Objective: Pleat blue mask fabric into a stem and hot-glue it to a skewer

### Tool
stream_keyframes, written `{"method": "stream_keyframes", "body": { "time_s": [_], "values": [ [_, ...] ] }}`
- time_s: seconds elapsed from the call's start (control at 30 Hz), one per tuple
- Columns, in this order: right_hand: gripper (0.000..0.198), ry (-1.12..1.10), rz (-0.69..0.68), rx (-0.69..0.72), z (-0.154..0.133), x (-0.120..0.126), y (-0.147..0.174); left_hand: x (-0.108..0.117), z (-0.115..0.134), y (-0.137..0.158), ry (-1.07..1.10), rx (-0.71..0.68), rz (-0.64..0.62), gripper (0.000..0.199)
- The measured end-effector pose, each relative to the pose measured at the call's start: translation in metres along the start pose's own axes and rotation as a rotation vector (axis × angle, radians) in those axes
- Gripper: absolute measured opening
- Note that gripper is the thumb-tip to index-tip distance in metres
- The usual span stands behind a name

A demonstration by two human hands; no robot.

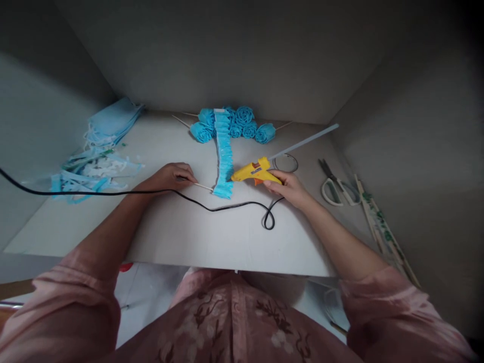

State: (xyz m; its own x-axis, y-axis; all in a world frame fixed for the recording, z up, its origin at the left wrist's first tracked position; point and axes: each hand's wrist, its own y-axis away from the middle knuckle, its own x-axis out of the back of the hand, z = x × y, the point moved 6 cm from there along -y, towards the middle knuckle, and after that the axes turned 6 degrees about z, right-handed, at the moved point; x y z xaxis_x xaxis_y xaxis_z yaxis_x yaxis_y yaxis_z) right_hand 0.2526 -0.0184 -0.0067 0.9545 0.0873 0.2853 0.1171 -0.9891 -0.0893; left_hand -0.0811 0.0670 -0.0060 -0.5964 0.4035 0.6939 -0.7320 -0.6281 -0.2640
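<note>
My right hand [288,188] is closed around the handle of a yellow glue gun [251,170], with a long glue stick [308,141] jutting from its back. The nozzle points left at the lower part of a pleated blue strip [224,156]; whether it touches cannot be made out. My left hand [177,176] pinches a thin wooden stick [203,186], whose far end meets the bottom of the strip. The strip's top end overlaps several blue rosettes [244,115] at the back of the table.
A black cord [113,193] crosses the table and my left forearm, looping near the glue gun. Flat blue masks [113,120] and a heap of scraps [94,169] lie left. Scissors [336,186], a wire ring [286,162] and sticks [381,224] are at right. Walls enclose the table.
</note>
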Motion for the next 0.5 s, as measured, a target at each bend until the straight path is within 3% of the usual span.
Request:
{"method": "stream_keyframes", "body": {
  "time_s": [0.4,0.5],
  "values": [
    [0.034,0.128,0.016,0.059,-0.0067,-0.0001,-0.0012,-0.0006,0.0013,-0.0004,-0.03,-0.01,-0.02,0.043],
    [0.036,0.045,0.058,0.034,-0.0071,0.0047,-0.0027,0.0004,-0.0004,-0.0006,-0.031,-0.011,-0.021,0.043]
  ]
}}
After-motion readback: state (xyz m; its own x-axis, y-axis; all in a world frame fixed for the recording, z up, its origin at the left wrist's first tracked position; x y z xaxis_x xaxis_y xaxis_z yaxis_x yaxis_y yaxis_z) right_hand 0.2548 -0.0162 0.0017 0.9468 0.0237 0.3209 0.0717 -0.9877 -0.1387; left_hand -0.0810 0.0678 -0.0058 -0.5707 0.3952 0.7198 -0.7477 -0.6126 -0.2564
